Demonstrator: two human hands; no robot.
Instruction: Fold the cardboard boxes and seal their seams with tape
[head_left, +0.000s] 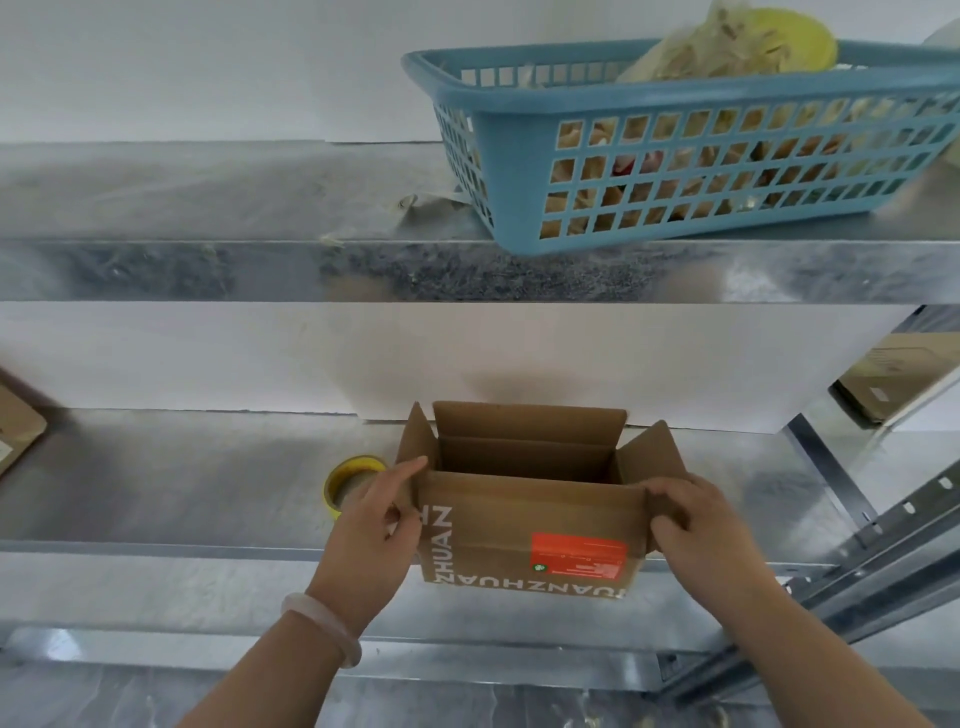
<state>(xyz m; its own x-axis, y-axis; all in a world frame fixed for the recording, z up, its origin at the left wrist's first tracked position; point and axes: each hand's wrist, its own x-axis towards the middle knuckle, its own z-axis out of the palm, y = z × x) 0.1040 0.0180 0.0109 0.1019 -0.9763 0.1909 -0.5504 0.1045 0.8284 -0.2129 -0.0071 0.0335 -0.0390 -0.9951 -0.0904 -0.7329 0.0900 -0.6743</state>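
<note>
Item: 1 printed cardboard box (524, 525), erected, top flaps unclosed, standing at the front edge of the lower metal shelf (182, 483) near 1 yellow tape roll (347, 480); judged light, stiff-walled but crushable, best held at its near corners, where left hand (371, 525) and right hand (696, 525) each grip 1.

head cam | wide-angle | fwd+down | close on shelf (182, 478) | 1 view

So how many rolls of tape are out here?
1: a yellow roll on the lower shelf, just left of the open box, partly behind the left hand. Others may be hidden.
</note>
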